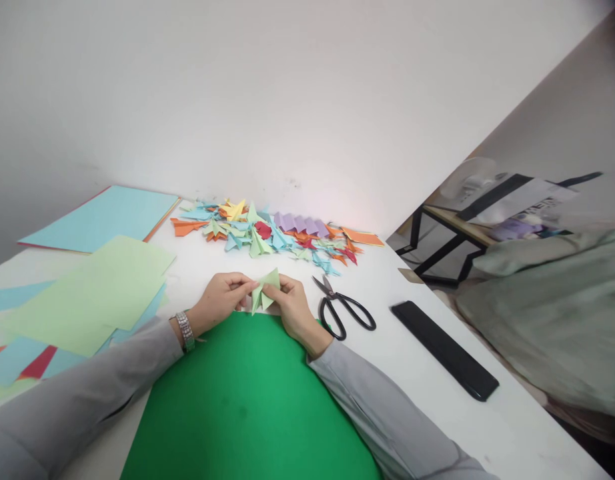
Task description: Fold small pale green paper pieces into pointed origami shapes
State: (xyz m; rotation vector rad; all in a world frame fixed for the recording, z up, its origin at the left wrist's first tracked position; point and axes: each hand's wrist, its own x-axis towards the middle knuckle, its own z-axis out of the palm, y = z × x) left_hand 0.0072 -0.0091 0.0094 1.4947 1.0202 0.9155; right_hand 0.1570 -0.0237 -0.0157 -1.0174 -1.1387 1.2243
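A small light-green folded paper (265, 293) is held up between both hands, just past the far edge of a green sheet (247, 407). My left hand (222, 301), with a metal watch at the wrist, pinches its left side. On the right side, my right hand (292, 307) grips it with the thumb across the front. Beyond the hands lies a pile of folded paper pieces (260, 245) in several colours. Black-handled scissors (343, 308) rest beside my right hand with their blades slightly apart.
Light-green sheets (97, 293) overlap blue and red scraps at the left. Behind them is a stack of coloured paper with a blue sheet (107, 217) on top. A long black case (445, 350) lies at the right. A person's pale green clothing (552, 313) shows past the table edge.
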